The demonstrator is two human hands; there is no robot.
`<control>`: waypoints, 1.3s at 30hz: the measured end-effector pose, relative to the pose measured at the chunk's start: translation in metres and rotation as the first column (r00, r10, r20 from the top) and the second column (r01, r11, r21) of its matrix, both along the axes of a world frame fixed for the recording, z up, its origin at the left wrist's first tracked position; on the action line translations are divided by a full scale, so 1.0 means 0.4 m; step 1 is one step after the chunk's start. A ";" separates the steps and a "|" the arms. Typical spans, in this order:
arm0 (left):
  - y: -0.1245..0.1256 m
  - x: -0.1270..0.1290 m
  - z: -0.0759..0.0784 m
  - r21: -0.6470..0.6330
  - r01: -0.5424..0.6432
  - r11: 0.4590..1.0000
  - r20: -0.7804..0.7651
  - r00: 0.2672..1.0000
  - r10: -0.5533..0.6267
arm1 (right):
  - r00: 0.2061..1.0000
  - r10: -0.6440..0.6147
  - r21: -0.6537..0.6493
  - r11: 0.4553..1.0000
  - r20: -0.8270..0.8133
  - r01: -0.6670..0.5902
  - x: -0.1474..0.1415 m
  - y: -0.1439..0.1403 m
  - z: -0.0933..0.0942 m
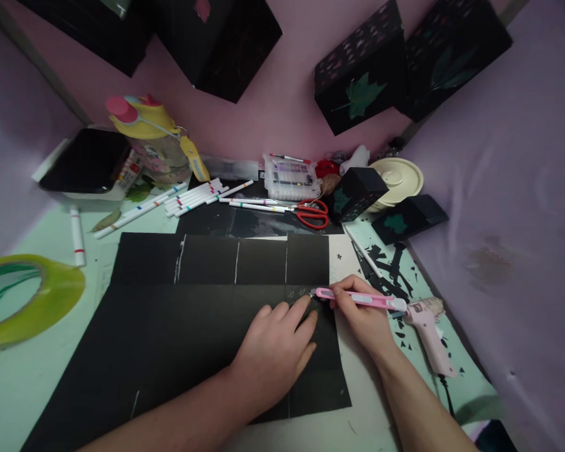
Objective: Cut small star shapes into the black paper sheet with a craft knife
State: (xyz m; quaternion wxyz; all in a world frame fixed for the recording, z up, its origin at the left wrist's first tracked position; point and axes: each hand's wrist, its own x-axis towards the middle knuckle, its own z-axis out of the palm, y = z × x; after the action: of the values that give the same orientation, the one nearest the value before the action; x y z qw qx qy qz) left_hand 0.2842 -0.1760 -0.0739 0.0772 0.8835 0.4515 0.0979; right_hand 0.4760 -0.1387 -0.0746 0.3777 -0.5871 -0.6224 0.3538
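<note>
In the head view, the right hand (365, 320) has its fingers clamped on the cutter (371, 299), its tip close to the left hand (273, 342). Left fingers are slightly apart, resting on the card (169, 333), which lies partly over a pale sheet (365, 395). For safe cutting, I think fingertips should stand farther from the tip.

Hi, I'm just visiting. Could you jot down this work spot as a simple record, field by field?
Right hand: the right hand grips a pink craft knife, its tip near small pale outlines
Left hand: the left hand lies on the black sheet, fingers spread
Sheet markings: pale lines, mostly along the far strip
Right side: pink glue gun, black scraps
Behind sheet: red-handled scissors, white markers, clear plastic case
Left side: yellow-green tape roll
</note>
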 end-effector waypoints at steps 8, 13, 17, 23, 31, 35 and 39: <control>-0.001 0.000 0.000 0.010 -0.003 1.000 0.005 1.000 0.003 | 1.000 -0.002 -0.003 1.000 0.021 0.002 -0.001 0.001 -0.001; -0.002 0.000 0.000 -0.005 0.003 1.000 -0.005 1.000 -0.003 | 1.000 0.011 0.003 1.000 0.029 -0.011 -0.003 0.001 0.003; -0.002 0.000 -0.001 -0.002 0.002 1.000 0.002 1.000 -0.002 | 1.000 0.006 0.000 1.000 0.024 -0.006 -0.003 0.001 0.004; 0.000 0.000 0.000 0.003 -0.002 1.000 0.008 1.000 0.002 | 1.000 0.002 -0.013 1.000 0.020 -0.001 -0.003 0.001 0.003; 0.000 -0.001 0.004 -0.014 0.001 1.000 0.002 1.000 -0.001 | 1.000 0.000 -0.028 1.000 0.016 0.000 -0.002 -0.003 0.005; 0.000 -0.001 0.006 -0.021 0.003 1.000 -0.001 1.000 -0.003 | 1.000 -0.005 -0.029 1.000 0.015 0.005 -0.003 -0.004 0.005; -0.001 0.000 0.004 -0.018 0.000 1.000 0.001 1.000 0.000 | 1.000 -0.007 -0.031 0.999 0.013 0.007 -0.003 -0.002 0.002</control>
State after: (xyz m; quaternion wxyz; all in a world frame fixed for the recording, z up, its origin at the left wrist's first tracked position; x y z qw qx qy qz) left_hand 0.2843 -0.1762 -0.0723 0.0854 0.8828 0.4521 0.0945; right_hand 0.4748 -0.1395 -0.0736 0.3656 -0.5974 -0.6173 0.3583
